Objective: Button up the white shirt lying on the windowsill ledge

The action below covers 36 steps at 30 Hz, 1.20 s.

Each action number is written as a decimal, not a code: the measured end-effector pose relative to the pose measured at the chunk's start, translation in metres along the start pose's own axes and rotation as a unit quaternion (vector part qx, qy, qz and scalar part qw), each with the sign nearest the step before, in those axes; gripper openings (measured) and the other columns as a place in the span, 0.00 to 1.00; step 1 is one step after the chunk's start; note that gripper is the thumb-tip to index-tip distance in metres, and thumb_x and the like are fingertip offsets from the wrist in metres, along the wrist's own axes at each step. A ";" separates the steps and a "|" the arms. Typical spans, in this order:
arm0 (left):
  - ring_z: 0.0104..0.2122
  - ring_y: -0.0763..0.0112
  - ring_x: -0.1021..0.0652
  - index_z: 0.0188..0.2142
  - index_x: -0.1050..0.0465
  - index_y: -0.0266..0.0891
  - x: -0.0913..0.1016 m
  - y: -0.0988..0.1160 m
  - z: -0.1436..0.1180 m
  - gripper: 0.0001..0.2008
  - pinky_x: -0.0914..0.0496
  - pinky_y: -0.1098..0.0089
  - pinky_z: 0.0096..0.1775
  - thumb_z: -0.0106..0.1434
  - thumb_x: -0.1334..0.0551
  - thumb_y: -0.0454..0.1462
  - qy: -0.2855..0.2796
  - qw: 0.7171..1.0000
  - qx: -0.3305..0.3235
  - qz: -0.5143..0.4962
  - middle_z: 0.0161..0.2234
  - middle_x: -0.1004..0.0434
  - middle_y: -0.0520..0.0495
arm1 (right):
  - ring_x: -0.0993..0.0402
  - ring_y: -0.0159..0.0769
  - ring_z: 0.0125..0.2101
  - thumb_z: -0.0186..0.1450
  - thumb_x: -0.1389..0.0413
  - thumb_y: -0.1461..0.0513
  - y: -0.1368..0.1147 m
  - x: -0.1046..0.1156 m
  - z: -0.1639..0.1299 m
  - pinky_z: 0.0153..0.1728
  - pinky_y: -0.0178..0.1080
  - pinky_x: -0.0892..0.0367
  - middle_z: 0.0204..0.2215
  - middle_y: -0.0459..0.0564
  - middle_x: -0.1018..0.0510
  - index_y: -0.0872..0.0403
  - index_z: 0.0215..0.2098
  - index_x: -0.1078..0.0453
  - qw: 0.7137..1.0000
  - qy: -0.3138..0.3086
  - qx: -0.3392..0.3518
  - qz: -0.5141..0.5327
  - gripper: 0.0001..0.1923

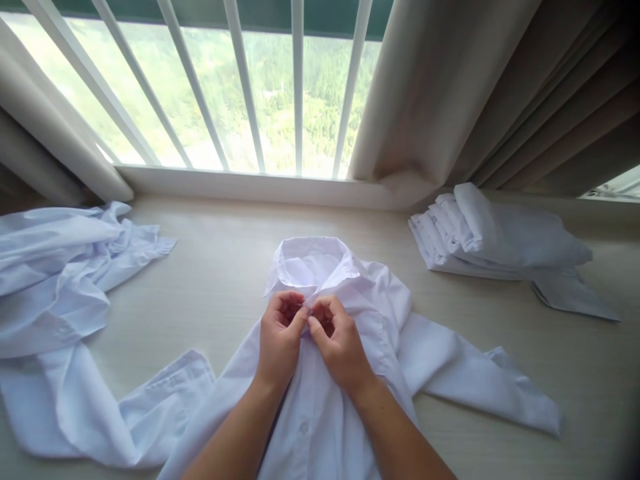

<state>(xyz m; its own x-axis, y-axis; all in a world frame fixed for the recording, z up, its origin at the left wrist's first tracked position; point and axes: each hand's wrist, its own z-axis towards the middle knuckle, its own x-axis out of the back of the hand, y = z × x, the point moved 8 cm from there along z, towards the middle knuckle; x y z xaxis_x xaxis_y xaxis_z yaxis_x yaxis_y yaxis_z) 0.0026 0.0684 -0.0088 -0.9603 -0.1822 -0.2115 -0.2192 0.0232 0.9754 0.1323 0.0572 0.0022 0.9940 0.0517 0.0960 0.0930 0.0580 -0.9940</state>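
- Shirt [320,373]: white, long-sleeved, lying front-up on the pale table [220,267], collar towards the window [225,93]. We take it as our landmark.
- Left hand [279,337]: on the shirt's front, just below the collar; fingers curled together and pinched on the cloth at the top button.
- Right hand [337,340]: touching the left hand at the same spot, fingers likewise closed on the placket edge.
- Progress, as we judge it: we are at the topmost button, just under the collar. One button [303,427] shows lower down the front; whether it is fastened we cannot tell. The sleeves lie spread to either side, unfolded.
- Done: a stack of folded white shirts [500,233], well to the right of the shirt and farther back.
- Left: a heap of loose white shirts [60,287], well to the left of the shirt, crumpled and not yet folded.
- Curtains [475,87]: beige, hanging beyond the shirt, to either side of the window.
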 end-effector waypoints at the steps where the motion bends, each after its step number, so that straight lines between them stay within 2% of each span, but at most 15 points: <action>1: 0.38 0.70 0.23 0.41 0.26 0.40 -0.001 0.000 -0.001 0.12 0.27 0.72 0.41 0.60 0.29 0.40 -0.004 1.000 0.003 0.000 0.38 0.23 0.49 | 0.33 0.30 0.29 0.70 0.45 0.60 0.002 -0.001 -0.003 0.31 0.33 0.36 0.30 0.43 0.29 0.52 0.46 0.36 1.000 -0.002 -0.003 0.000 0.08; 5: 0.36 0.71 0.23 0.40 0.26 0.40 -0.005 0.002 -0.003 0.11 0.28 0.73 0.39 0.61 0.28 0.41 -0.025 1.000 0.002 -0.003 0.37 0.24 0.50 | 0.32 0.30 0.28 0.70 0.46 0.60 0.003 0.002 -0.010 0.30 0.33 0.36 0.29 0.41 0.30 0.51 0.52 0.39 1.000 0.014 0.000 0.004 0.13; 11: 0.34 0.72 0.24 0.39 0.25 0.40 -0.007 0.000 -0.005 0.10 0.29 0.74 0.36 0.62 0.29 0.41 -0.039 0.999 0.002 0.003 0.35 0.23 0.50 | 0.33 0.30 0.26 0.71 0.46 0.59 0.005 0.003 -0.008 0.29 0.33 0.36 0.26 0.41 0.31 0.51 0.51 0.38 1.000 0.014 -0.010 0.000 0.11; 19: 0.36 0.70 0.22 0.42 0.24 0.40 -0.010 0.003 -0.004 0.11 0.28 0.73 0.38 0.61 0.29 0.41 -0.051 0.999 -0.004 0.015 0.37 0.22 0.48 | 0.33 0.30 0.25 0.70 0.45 0.60 0.007 0.007 -0.008 0.28 0.32 0.36 0.25 0.40 0.31 0.51 0.50 0.38 1.000 0.022 -0.010 0.002 0.11; 28: 0.36 0.71 0.22 0.44 0.24 0.41 -0.014 0.005 -0.007 0.10 0.28 0.73 0.38 0.63 0.30 0.40 -0.083 0.996 -0.021 0.021 0.37 0.23 0.49 | 0.36 0.29 0.24 0.71 0.46 0.59 0.006 0.010 -0.011 0.26 0.31 0.39 0.25 0.40 0.32 0.51 0.48 0.39 0.999 0.023 -0.021 0.001 0.09; 36: 0.34 0.70 0.22 0.44 0.24 0.41 -0.016 0.003 -0.008 0.12 0.27 0.73 0.37 0.63 0.29 0.42 -0.092 0.995 -0.014 0.030 0.35 0.23 0.49 | 0.34 0.29 0.24 0.71 0.46 0.59 0.005 0.011 -0.010 0.27 0.31 0.38 0.25 0.40 0.31 0.52 0.45 0.38 0.999 0.026 -0.023 -0.008 0.08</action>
<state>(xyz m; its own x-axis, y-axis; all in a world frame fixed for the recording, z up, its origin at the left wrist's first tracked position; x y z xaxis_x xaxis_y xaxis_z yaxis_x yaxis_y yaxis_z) 0.0185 0.0631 -0.0025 -0.9874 0.0011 -0.1582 -0.1582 0.0000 0.9874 0.1446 0.0483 -0.0023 0.9938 -0.0006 0.1112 0.1112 0.0126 -0.9937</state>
